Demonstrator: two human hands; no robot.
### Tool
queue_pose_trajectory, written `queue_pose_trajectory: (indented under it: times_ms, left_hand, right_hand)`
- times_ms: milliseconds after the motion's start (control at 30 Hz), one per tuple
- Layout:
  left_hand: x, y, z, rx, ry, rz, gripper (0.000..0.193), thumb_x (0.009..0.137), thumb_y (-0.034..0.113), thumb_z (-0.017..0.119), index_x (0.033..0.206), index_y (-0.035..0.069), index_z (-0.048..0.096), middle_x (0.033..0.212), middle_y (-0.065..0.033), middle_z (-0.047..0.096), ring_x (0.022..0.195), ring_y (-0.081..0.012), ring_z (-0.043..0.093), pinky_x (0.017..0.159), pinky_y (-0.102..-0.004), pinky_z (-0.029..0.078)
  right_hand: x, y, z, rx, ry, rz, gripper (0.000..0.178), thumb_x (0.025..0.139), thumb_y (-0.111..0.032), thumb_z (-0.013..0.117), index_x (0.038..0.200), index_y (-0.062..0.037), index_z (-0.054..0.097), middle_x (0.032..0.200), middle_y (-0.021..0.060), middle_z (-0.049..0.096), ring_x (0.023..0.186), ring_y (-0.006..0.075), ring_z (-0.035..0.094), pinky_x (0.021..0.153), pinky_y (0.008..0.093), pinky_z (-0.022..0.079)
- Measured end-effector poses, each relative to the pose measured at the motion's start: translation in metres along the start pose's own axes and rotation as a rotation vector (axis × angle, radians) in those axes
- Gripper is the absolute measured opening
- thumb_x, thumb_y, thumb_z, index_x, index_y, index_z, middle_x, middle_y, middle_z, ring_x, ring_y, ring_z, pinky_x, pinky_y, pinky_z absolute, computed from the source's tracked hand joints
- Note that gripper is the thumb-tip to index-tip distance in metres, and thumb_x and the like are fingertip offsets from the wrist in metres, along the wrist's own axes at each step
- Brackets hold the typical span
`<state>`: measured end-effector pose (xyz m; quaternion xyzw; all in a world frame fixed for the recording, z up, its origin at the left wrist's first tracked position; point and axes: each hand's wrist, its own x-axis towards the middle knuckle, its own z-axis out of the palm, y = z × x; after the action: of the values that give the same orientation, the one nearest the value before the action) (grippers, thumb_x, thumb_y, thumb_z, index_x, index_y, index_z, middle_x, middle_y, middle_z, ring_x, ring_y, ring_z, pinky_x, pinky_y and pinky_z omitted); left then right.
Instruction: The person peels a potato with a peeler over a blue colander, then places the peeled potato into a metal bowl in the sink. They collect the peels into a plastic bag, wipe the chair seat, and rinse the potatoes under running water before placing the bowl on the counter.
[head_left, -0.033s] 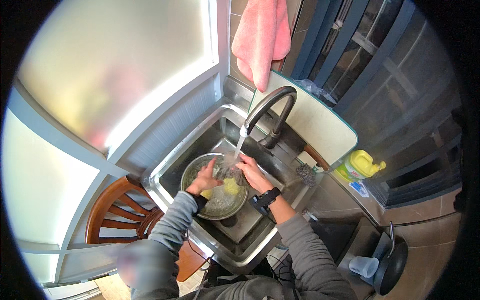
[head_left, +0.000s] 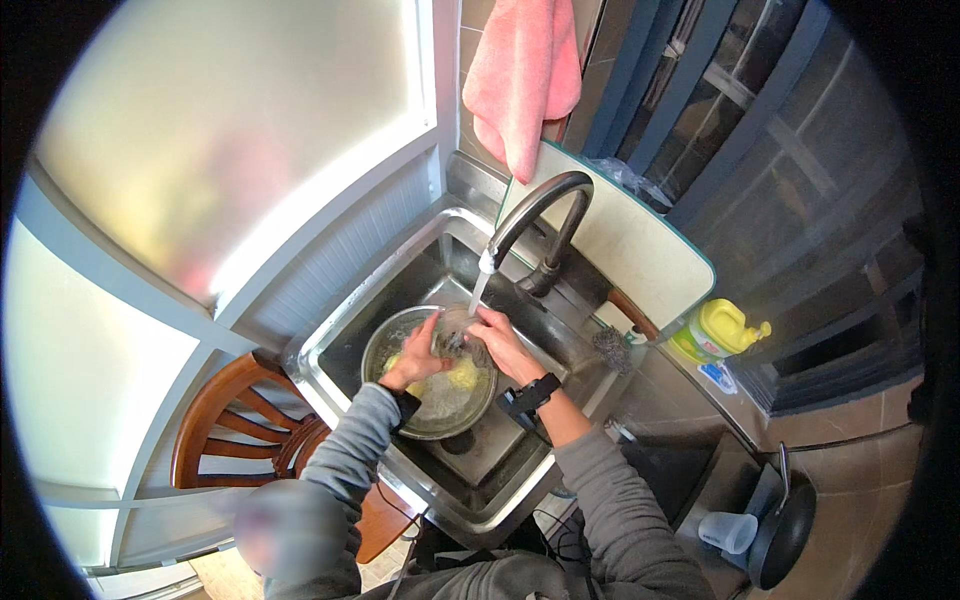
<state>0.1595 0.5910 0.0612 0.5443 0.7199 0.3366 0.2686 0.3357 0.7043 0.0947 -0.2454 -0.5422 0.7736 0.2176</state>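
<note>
A round metal bowl stands in the steel sink, holding water and yellowish food pieces. Water runs from the dark curved tap onto my hands. My right hand is curled around a small dark piece under the stream, above the bowl. My left hand lies over the bowl's left side, with its fingers reaching up to the same piece. A dark band sits on each wrist.
A white cutting board leans behind the tap and a pink towel hangs above it. A yellow bottle and a scrubber sit right of the sink. A wooden chair is at left; a black pan and a cup are at lower right.
</note>
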Motion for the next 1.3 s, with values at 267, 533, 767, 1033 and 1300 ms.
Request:
queue_pose_trajectory:
  times_ms: [267,533,767,1033,1300]
  left_hand:
    - [0.019,0.044,-0.028,-0.763,-0.116,-0.254,0.033,0.094,-0.002,0.046,0.121,0.004,0.063,0.108,-0.0023,0.070,0.095,-0.0124,0.067,0.083,-0.0282,0.055]
    - [0.009,0.050,-0.037,-0.961,-0.020,-0.321,0.040,0.098,0.001,0.042,0.136,0.007,0.054,0.124,-0.0023,0.064,0.114,-0.0136,0.061,0.096,-0.0320,0.050]
    - [-0.002,0.033,-0.001,-0.668,-0.144,-0.026,0.050,0.091,0.004,0.066,0.139,0.003,0.049,0.120,-0.0029,0.063,0.114,-0.0147,0.056,0.100,-0.0302,0.044]
    - [0.008,0.005,0.022,-0.562,-0.212,-0.336,0.038,0.092,0.011,0.065,0.130,0.008,0.057,0.113,-0.0021,0.066,0.103,-0.0156,0.061,0.087,-0.0316,0.050]
    - [0.011,0.033,0.018,-1.181,0.020,-0.349,0.045,0.090,-0.009,0.041,0.127,0.015,0.050,0.115,-0.0070,0.063,0.100,-0.0219,0.064,0.073,-0.0341,0.055]
  right_hand:
    - [-0.008,-0.019,-0.003,-0.769,0.190,-0.161,0.036,0.079,-0.013,0.078,0.109,0.0016,0.066,0.102,0.0129,0.070,0.092,0.0223,0.067,0.080,0.0366,0.052]
    - [-0.022,0.006,-0.024,-0.428,0.257,0.071,0.029,0.096,-0.008,0.055,0.123,-0.0011,0.063,0.116,0.0122,0.067,0.113,0.0261,0.063,0.097,0.0381,0.048]
    - [-0.018,-0.031,-0.003,0.618,-0.007,-0.019,0.039,0.096,0.000,0.043,0.134,-0.0048,0.052,0.132,0.0119,0.058,0.123,0.0282,0.055,0.108,0.0470,0.042]
    - [-0.021,-0.031,-0.021,1.093,-0.206,-0.025,0.037,0.099,-0.019,0.042,0.128,-0.0009,0.056,0.133,0.0159,0.059,0.125,0.0311,0.053,0.113,0.0460,0.035]
    - [-0.048,0.038,-0.049,-0.393,0.457,0.303,0.053,0.079,-0.006,0.059,0.131,-0.0032,0.050,0.125,0.0130,0.060,0.108,0.0256,0.061,0.098,0.0413,0.045]
